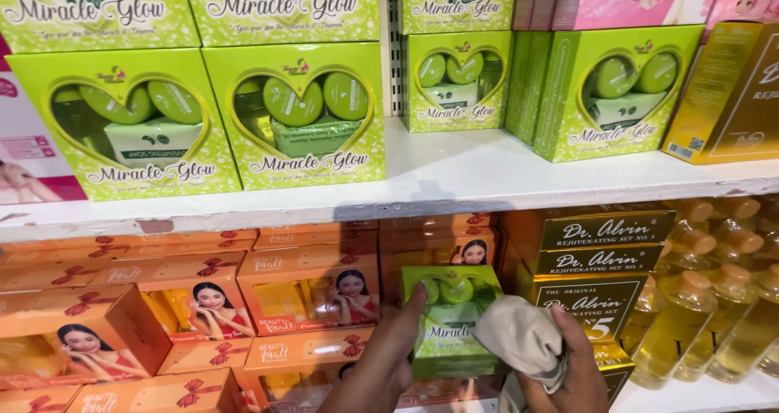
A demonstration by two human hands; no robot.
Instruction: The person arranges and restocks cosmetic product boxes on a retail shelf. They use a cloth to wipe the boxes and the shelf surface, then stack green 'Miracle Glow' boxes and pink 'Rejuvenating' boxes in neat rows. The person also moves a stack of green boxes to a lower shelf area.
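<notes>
My left hand grips a lime-green gift box with a heart-shaped window, holding it by its left side in front of the lower shelf. My right hand is closed on a crumpled beige cloth, which is pressed against the box's right side. The box is upright and faces me.
A white shelf above carries several matching green boxes. Orange gift boxes fill the lower shelf at left, gold boxes stand at right, and amber bottles crowd the far right. A gold box sits at the upper right.
</notes>
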